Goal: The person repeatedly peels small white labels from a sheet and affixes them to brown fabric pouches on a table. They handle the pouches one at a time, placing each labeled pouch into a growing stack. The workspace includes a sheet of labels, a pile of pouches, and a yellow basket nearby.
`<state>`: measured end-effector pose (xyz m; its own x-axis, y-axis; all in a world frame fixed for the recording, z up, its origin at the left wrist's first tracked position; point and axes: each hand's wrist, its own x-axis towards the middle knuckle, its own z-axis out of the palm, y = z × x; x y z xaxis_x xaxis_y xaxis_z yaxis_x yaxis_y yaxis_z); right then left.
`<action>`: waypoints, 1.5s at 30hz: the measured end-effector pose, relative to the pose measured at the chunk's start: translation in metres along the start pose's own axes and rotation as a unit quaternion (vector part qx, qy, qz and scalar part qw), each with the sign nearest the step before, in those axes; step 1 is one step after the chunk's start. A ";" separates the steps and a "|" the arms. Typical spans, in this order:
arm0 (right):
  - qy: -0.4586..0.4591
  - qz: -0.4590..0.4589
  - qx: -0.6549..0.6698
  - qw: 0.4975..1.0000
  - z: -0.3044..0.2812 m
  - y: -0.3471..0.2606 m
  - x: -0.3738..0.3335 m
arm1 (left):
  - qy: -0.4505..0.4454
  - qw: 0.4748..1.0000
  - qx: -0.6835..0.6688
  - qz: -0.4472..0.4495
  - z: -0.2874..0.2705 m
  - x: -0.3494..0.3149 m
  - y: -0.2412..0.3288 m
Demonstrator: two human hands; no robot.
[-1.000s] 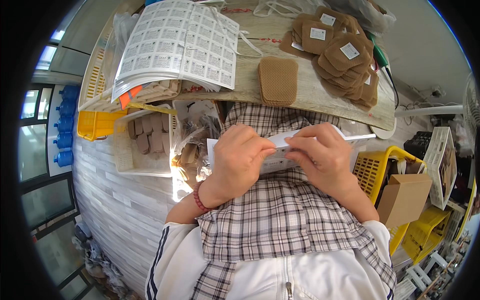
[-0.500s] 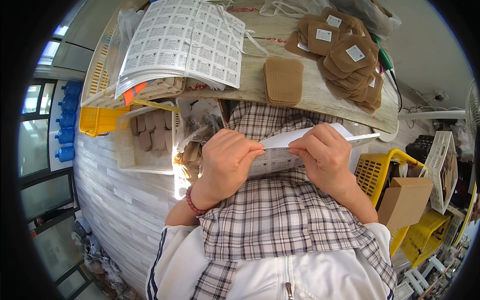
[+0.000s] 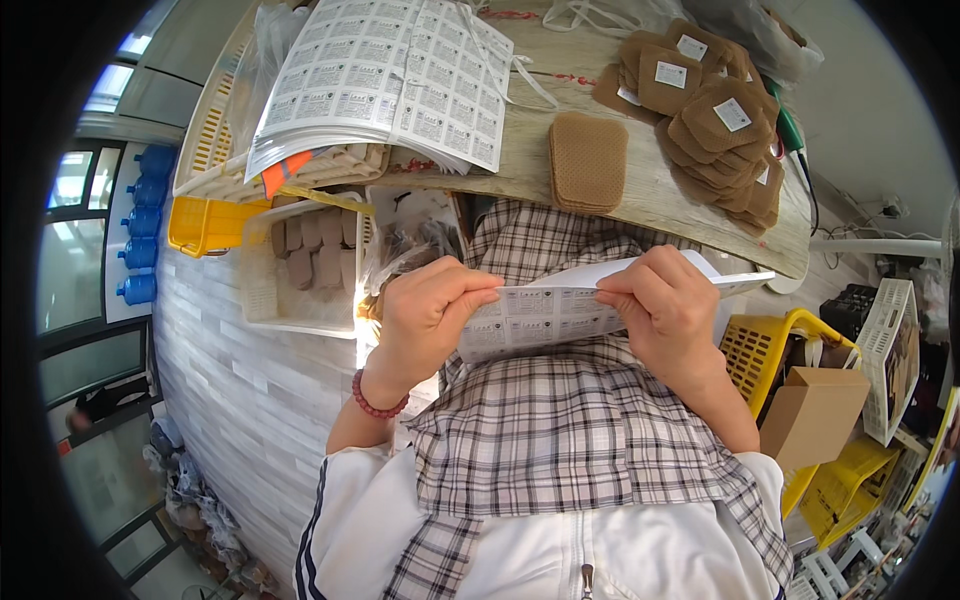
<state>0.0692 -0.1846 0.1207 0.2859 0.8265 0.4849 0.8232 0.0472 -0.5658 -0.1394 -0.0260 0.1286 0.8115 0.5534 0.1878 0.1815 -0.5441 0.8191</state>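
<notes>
Above my lap I hold a label sheet (image 3: 545, 312), white with rows of printed labels, folded so that part of its blank back shows. My left hand (image 3: 432, 312) pinches its left end between thumb and fingers. Further along the same edge, my right hand (image 3: 665, 308) pinches it too. On the table beyond lies a neat stack of brown perforated pads (image 3: 588, 163). To its right is a loose heap of similar brown pads (image 3: 722, 125), several with a white label on them.
A thick pile of label sheets (image 3: 385, 90) rests over a cream basket at the table's left. Below it, a white crate (image 3: 300, 308) holds brown pieces. At right stand a yellow basket (image 3: 752, 345) and a cardboard box (image 3: 815, 415). A green-handled tool (image 3: 788, 128) lies by the heap.
My left hand has slid left along the sheet's edge, away from my right hand, and more of the printed side shows between them. The whole view has shifted slightly.
</notes>
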 end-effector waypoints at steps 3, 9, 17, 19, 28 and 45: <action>-0.005 0.000 0.004 1.000 -0.001 -0.002 0.001 | -0.019 1.000 0.001 -0.002 -0.005 0.000 -0.003; -0.001 0.006 0.007 1.000 -0.001 0.000 0.002 | 0.054 0.990 -0.083 -0.103 0.000 -0.006 -0.009; -0.013 0.017 0.013 1.000 0.005 -0.002 0.001 | -0.066 0.971 -0.057 -0.221 -0.029 -0.004 -0.025; -0.020 0.006 -0.005 1.000 0.010 -0.005 0.003 | -0.020 0.982 0.186 -0.016 -0.028 0.001 -0.019; -0.003 -0.035 0.030 0.999 0.008 -0.006 0.007 | -0.047 0.998 0.004 -0.043 0.010 0.009 0.006; 0.012 0.217 0.189 0.958 -0.028 0.041 -0.024 | 0.025 0.980 0.171 0.101 -0.025 0.030 -0.009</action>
<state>0.1096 -0.2180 0.1043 0.5755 0.8017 0.1615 0.3887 -0.0944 -0.9165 -0.1305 0.0109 0.1407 0.8232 0.4378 0.3616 0.2021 -0.8210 0.5340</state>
